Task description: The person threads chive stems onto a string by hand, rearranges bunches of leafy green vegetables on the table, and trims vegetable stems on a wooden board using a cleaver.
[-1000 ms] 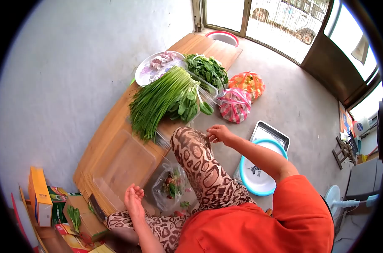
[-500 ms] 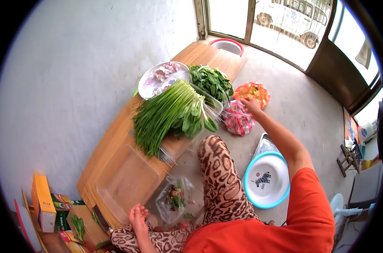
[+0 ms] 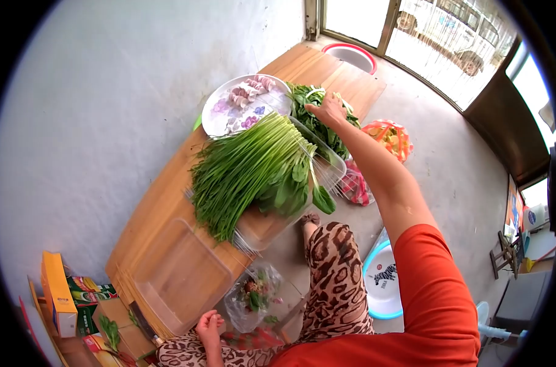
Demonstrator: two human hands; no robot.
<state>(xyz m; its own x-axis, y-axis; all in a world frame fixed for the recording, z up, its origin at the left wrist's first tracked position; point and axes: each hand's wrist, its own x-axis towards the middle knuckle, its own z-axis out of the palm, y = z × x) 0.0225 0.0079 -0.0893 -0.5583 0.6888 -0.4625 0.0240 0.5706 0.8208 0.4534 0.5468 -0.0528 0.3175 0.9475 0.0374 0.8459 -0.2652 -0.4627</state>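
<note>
My right hand (image 3: 329, 111) is stretched over a heap of leafy greens (image 3: 314, 131) in a clear tray. Its thumb and fingers are spread, the fingertips at the leaves; I cannot make out a grip. Near my thigh, my left hand (image 3: 209, 327) is loosely curled with nothing in it. A big bunch of garlic chives (image 3: 247, 165) lies beside the greens, with a few broad leaves at its right end, on a clear plastic container (image 3: 262, 235). Behind it stands a white flowered plate (image 3: 220, 116) bearing pale pinkish pieces of food.
A clear bin (image 3: 180, 275) and a knife (image 3: 144, 321) lie on the wooden table (image 3: 149, 232). Below are a plastic bag of scraps (image 3: 253, 296), a red-striped bag (image 3: 356, 183), an orange-striped bag (image 3: 389, 139) and a blue-rimmed basin (image 3: 382, 287). Boxes (image 3: 60, 293) stand lower left.
My right hand has moved from the red-striped bag up and left to the leafy greens. The view has shifted slightly. My left hand stays low, its fingers more curled.
</note>
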